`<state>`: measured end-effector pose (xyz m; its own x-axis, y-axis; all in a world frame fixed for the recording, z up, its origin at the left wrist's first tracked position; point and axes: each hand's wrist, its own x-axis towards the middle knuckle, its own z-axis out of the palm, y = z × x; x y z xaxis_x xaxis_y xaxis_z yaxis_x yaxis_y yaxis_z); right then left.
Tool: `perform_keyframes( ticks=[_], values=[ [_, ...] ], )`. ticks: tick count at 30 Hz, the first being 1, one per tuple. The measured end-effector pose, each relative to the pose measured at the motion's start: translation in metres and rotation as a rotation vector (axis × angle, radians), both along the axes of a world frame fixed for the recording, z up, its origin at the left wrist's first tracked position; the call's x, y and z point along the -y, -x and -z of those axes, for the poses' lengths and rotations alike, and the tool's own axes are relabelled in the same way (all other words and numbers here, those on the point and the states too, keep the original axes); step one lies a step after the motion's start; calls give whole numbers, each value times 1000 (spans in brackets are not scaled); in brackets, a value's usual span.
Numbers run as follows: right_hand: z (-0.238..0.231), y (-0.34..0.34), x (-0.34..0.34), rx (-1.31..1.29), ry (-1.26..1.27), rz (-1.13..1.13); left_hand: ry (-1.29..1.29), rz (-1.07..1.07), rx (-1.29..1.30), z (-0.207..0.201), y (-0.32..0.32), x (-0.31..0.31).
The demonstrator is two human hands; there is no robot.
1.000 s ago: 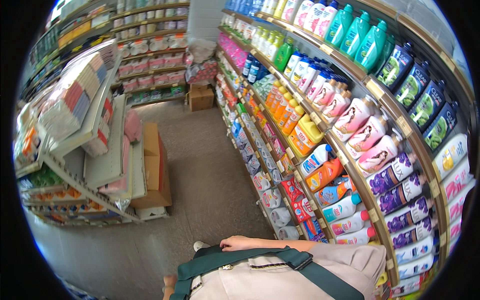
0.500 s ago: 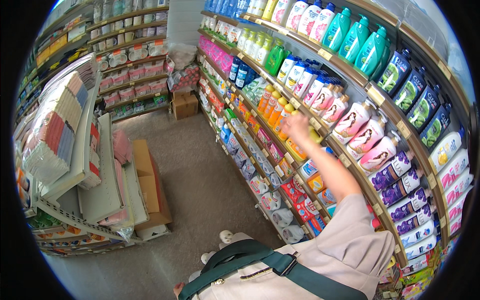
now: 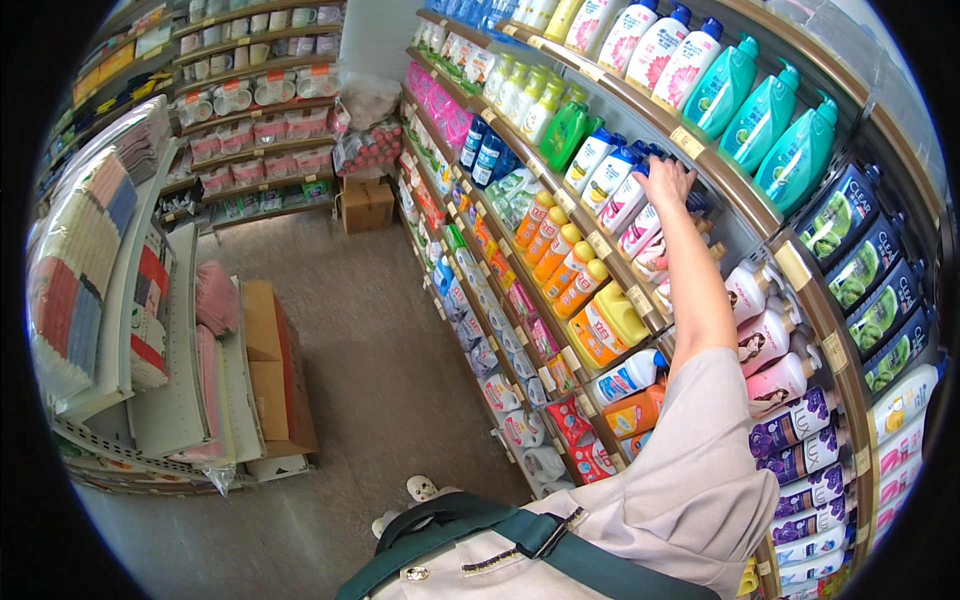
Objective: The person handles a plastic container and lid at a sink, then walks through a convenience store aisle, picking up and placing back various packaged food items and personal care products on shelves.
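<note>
My right hand (image 3: pixel 667 184) reaches out over a middle shelf of the rack on the right. Its fingers are apart and rest at the blue caps of the white shampoo bottles (image 3: pixel 623 203), with no bottle lifted. A green bottle (image 3: pixel 563 135) stands to the left in that row. Nearer to me, pink pump bottles (image 3: pixel 763 338) stand partly behind my forearm. On the shelf above the hand are teal pump bottles (image 3: pixel 758 122) and white bottles with pink flowers (image 3: pixel 687 66). My left hand is out of the picture.
Below are orange bottles with yellow caps (image 3: pixel 548 245) and a yellow jug (image 3: pixel 610 325). Dark blue bottles (image 3: pixel 838 213) fill the upper right. A shelf unit with packed towels (image 3: pixel 85 250) stands left, beside an open cardboard box (image 3: pixel 275 375). Another carton (image 3: pixel 367 207) sits at the aisle's far end.
My right hand has moved up and to the right, from the orange bottles to the blue-capped shampoo bottles. The view has shifted, and my left hand has left the picture.
</note>
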<state>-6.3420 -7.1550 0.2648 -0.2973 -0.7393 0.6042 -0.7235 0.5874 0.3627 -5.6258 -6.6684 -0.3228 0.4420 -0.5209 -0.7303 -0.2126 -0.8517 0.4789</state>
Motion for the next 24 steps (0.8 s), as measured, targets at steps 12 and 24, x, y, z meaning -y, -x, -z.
perform_keyframes(
  ticks=[12, 24],
  values=[
    [5, 33, 2, 81, 0, -177, 154, -32, 23, 9, 7, -9],
    [71, -108, 15, 141, 65, -937, 79, -247, -85, -75, 45, -12]
  ],
)
